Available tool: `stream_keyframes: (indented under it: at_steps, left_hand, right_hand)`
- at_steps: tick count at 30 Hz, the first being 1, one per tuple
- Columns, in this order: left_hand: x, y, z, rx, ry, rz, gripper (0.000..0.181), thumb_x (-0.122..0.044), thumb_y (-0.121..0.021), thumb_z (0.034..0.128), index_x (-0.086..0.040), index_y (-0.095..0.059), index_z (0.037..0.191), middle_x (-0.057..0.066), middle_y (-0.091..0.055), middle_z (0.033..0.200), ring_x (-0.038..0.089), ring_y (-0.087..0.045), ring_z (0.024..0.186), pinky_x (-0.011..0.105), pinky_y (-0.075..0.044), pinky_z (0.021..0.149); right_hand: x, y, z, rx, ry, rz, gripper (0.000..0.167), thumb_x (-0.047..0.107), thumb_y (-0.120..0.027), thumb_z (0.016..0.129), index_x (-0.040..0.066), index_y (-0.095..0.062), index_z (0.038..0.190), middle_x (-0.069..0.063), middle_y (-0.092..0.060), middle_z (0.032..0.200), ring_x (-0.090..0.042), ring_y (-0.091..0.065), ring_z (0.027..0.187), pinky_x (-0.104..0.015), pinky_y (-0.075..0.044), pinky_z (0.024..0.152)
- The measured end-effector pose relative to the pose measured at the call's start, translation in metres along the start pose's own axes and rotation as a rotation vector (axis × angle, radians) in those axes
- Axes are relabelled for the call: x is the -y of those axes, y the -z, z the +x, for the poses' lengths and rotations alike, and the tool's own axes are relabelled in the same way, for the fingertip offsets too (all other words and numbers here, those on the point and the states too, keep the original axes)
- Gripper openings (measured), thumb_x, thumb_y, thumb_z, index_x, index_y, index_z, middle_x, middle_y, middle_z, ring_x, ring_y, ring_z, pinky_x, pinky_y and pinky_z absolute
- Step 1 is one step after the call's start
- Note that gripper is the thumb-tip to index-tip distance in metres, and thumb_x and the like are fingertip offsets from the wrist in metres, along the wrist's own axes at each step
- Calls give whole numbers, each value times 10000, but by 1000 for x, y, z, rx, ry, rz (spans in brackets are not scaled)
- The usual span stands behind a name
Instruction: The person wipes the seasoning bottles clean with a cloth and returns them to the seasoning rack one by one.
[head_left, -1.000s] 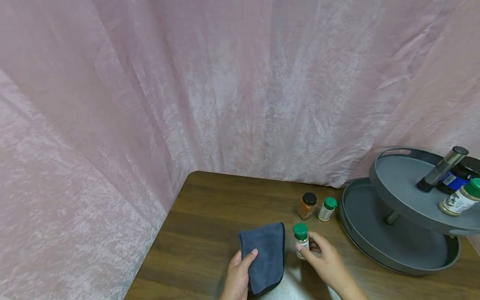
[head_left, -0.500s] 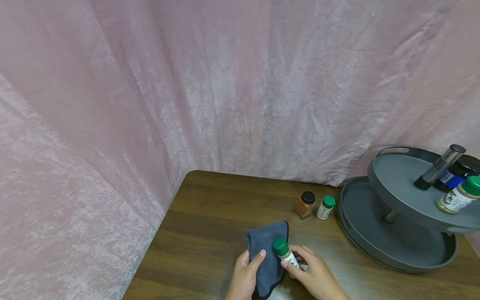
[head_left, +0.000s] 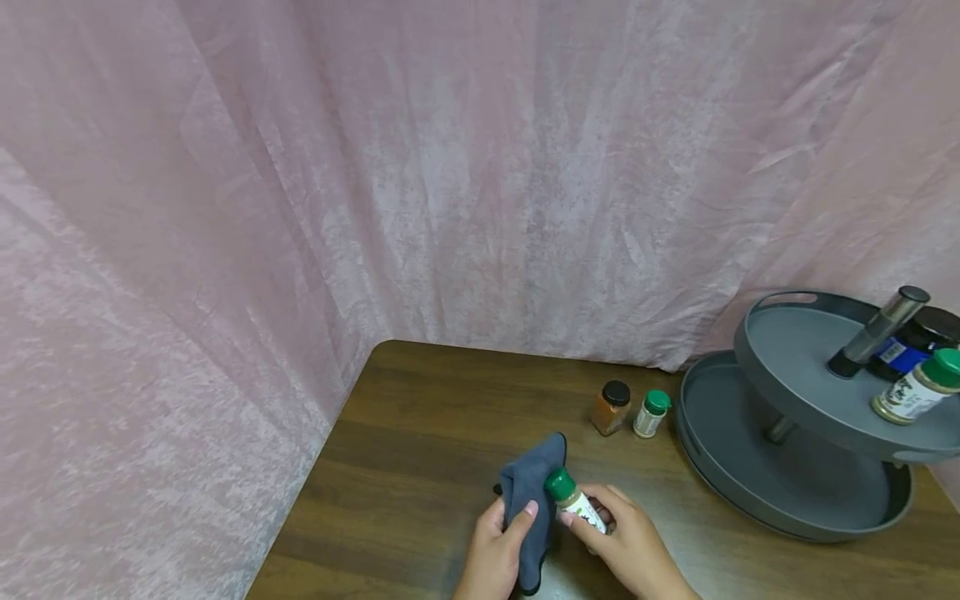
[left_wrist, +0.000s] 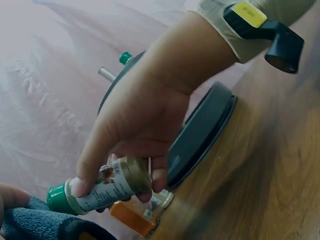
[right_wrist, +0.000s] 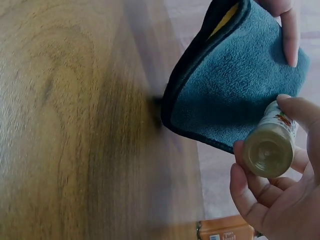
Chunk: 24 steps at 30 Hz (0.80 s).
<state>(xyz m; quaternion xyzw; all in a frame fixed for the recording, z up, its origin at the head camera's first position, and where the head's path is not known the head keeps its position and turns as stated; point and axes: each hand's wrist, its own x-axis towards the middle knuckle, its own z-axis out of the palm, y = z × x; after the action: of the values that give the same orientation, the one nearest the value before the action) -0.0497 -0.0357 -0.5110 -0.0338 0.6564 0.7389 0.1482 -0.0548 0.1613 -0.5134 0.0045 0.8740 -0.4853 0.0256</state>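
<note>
My left hand (head_left: 495,546) grips a folded blue-grey cloth (head_left: 534,508) with a black edge, thumb on top. In my right hand (head_left: 630,542) is a small jar (head_left: 581,507) with a white label and green cap, pinched between thumb and fingers and tilted so its cap meets the cloth. The left wrist view shows the green cap (left_wrist: 59,200) against the cloth (left_wrist: 35,220). In the right wrist view the jar's base (right_wrist: 268,152) faces the camera, with the cloth (right_wrist: 235,80) spread behind it.
An orange jar with a black lid (head_left: 611,408) and a green-capped jar (head_left: 651,414) stand behind my hands on the wooden table (head_left: 420,417). At right is a two-tier grey tray (head_left: 806,417), its upper tier holding a dark jar (head_left: 917,342) and another green-capped jar (head_left: 915,390).
The held jar has moved left from beside the cloth and tilted, its cap now at the cloth. The cloth has shifted slightly right and folded narrower in my left hand.
</note>
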Motion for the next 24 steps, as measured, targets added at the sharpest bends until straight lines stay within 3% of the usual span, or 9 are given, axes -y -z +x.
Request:
stream_keyframes:
  at_steps: [3, 6, 11, 15, 21, 24]
  left_hand:
    - [0, -1, -1, -12, -4, 103, 419, -347, -620, 1001, -64, -639, 1309, 155, -697, 1259, 216, -664, 1105, 316, -566, 883]
    - [1, -3, 1, -7, -52, 176, 445, -342, -627, 996, -149, -604, 1397, 83, -606, 1432, 250, -563, 1298, 359, -521, 1026]
    - [3, -5, 4, 41, -180, 279, 469, -283, -620, 1001, -309, -529, 1461, -130, -442, 1570, 218, -348, 1485, 184, -310, 1141]
    - [4, -4, 5, 53, -231, 329, 481, -275, -620, 998, -331, -517, 1464, -123, -445, 1571, 243, -323, 1513, 125, -231, 1135]
    - [3, -4, 6, 44, -188, 311, 459, -286, -624, 991, -288, -552, 1445, -64, -462, 1569, 208, -351, 1500, 120, -242, 1132]
    - [1, -3, 6, 51, -141, 255, 459, -283, -618, 997, -229, -558, 1449, 23, -522, 1526, 215, -447, 1422, 124, -331, 1078]
  right_hand:
    - [1, 0, 1, -18, -11, -14, 283, 388, -807, 854, 263, -717, 1090, 54, -623, 904, -66, -550, 736, -209, -489, 618]
    - [2, -1, 1, -23, -6, -49, 275, 406, -804, 854, 271, -727, 1080, 77, -630, 904, -45, -550, 747, -206, -483, 654]
    - [2, -1, 0, 9, 24, -99, 290, 439, -789, 858, 257, -738, 1077, 87, -627, 894, 0, -530, 737, -193, -467, 657]
    - [0, -1, -1, 43, 83, -125, 308, 464, -783, 857, 259, -741, 1082, 100, -634, 919, 16, -521, 739, -186, -455, 644]
    - [-6, 0, -4, 95, 190, -167, 381, 474, -765, 871, 200, -747, 1135, 94, -603, 915, 42, -502, 741, -185, -451, 633]
    - [-6, 0, -5, 111, 218, -164, 412, 480, -758, 877, 184, -741, 1164, 87, -587, 922, 47, -492, 736, -183, -450, 631]
